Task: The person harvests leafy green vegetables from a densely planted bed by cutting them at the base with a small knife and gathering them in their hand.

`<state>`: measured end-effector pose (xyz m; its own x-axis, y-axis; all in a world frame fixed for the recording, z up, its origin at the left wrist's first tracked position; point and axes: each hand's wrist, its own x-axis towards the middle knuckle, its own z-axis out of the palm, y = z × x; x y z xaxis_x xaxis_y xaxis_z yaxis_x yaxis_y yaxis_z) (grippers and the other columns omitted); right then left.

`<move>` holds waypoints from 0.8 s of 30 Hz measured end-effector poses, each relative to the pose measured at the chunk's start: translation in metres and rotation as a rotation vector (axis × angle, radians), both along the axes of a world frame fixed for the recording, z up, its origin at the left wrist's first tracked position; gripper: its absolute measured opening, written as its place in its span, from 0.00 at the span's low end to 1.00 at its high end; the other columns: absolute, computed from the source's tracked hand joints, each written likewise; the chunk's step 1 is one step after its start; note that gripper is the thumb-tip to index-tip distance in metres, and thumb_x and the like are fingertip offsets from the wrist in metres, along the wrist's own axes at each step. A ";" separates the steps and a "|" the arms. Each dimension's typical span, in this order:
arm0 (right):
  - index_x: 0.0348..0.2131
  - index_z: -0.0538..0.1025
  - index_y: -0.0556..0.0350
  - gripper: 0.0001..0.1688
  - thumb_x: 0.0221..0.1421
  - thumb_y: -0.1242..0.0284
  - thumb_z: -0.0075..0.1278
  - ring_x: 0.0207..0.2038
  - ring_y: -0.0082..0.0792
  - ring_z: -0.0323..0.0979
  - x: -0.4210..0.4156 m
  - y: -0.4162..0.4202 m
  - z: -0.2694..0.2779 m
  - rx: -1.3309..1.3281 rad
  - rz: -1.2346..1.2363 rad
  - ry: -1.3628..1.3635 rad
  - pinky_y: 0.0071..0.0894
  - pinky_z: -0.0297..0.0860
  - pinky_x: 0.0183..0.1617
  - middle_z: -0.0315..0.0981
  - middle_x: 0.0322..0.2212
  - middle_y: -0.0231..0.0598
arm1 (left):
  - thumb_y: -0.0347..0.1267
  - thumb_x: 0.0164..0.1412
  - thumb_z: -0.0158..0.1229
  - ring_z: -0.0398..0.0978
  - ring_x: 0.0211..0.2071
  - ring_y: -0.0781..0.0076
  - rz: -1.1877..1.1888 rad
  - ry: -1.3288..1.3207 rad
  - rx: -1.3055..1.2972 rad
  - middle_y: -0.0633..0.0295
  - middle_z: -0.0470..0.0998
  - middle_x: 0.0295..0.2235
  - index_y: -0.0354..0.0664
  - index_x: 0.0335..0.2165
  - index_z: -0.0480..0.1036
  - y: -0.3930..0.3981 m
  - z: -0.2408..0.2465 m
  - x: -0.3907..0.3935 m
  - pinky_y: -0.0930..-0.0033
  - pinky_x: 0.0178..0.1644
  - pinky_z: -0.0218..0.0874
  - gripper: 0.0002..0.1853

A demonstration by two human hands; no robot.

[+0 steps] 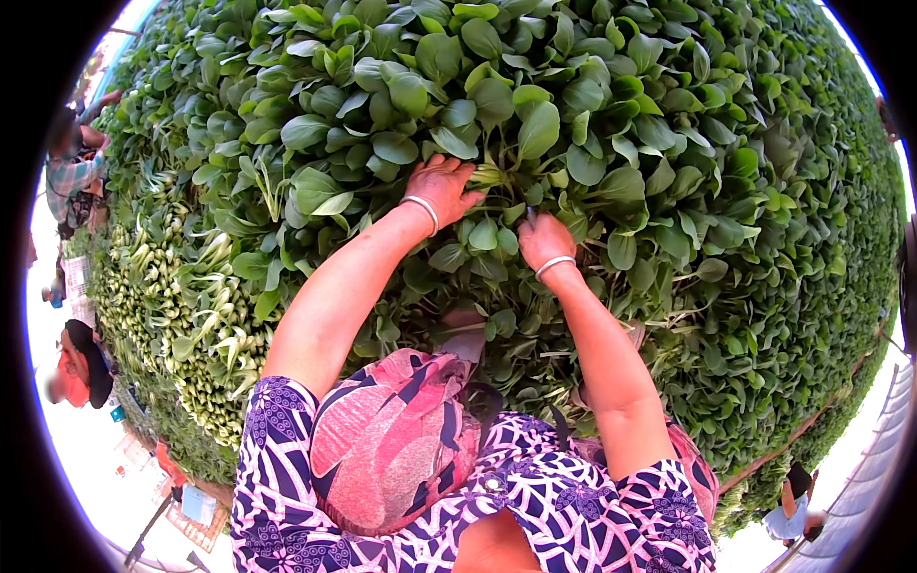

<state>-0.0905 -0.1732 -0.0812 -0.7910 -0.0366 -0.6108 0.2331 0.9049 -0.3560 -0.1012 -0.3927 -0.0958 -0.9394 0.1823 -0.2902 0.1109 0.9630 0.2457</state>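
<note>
Leafy green plants with pale stems, like bok choy [491, 104], grow densely around both hands. My left hand [440, 190], with a silver bangle at the wrist, reaches among them, fingers spread against the pale stem base of one plant [488, 174]; whether it grips the stems is unclear. Lower and to the right, my right hand [546, 242], also with a bangle, is closed around a small dark tool, perhaps a knife [531, 213]. Most of that tool is hidden by the hand and leaves.
Many cut greens with pale bases [215, 322] lie in rows at left. Standing plants [809, 215] spread to the right. Other people are at the left edge, one in a red top [71, 372], and one at lower right [788, 512].
</note>
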 end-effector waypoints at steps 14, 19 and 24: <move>0.34 0.75 0.70 0.25 0.54 0.59 0.49 0.32 0.62 0.74 0.006 0.025 -0.054 -0.309 -0.154 0.072 0.50 0.69 0.38 0.75 0.27 0.62 | 0.52 0.58 0.56 0.65 0.56 0.56 0.066 -0.042 0.078 0.58 0.71 0.55 0.47 0.55 0.69 0.001 0.000 0.001 0.55 0.59 0.57 0.32; 0.36 0.75 0.70 0.27 0.55 0.59 0.47 0.24 0.57 0.76 -0.009 0.011 -0.027 -0.418 -0.257 -0.243 0.49 0.71 0.37 0.76 0.26 0.61 | 0.51 0.58 0.56 0.65 0.56 0.55 0.092 -0.079 0.081 0.58 0.71 0.55 0.47 0.56 0.68 -0.004 0.003 0.005 0.55 0.59 0.57 0.32; 0.32 0.75 0.69 0.25 0.59 0.59 0.46 0.11 0.38 0.67 -0.010 0.008 -0.031 -0.378 -0.275 -0.216 0.38 0.65 0.19 0.67 0.14 0.41 | 0.51 0.58 0.56 0.65 0.57 0.53 0.086 -0.073 0.066 0.57 0.70 0.55 0.46 0.55 0.68 -0.002 0.001 0.006 0.55 0.61 0.56 0.32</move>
<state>-0.1010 -0.1656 -0.1117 -0.6599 -0.0952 -0.7453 0.5484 0.6171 -0.5643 -0.0950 -0.3948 -0.0947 -0.9291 0.1231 -0.3487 0.0084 0.9498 0.3128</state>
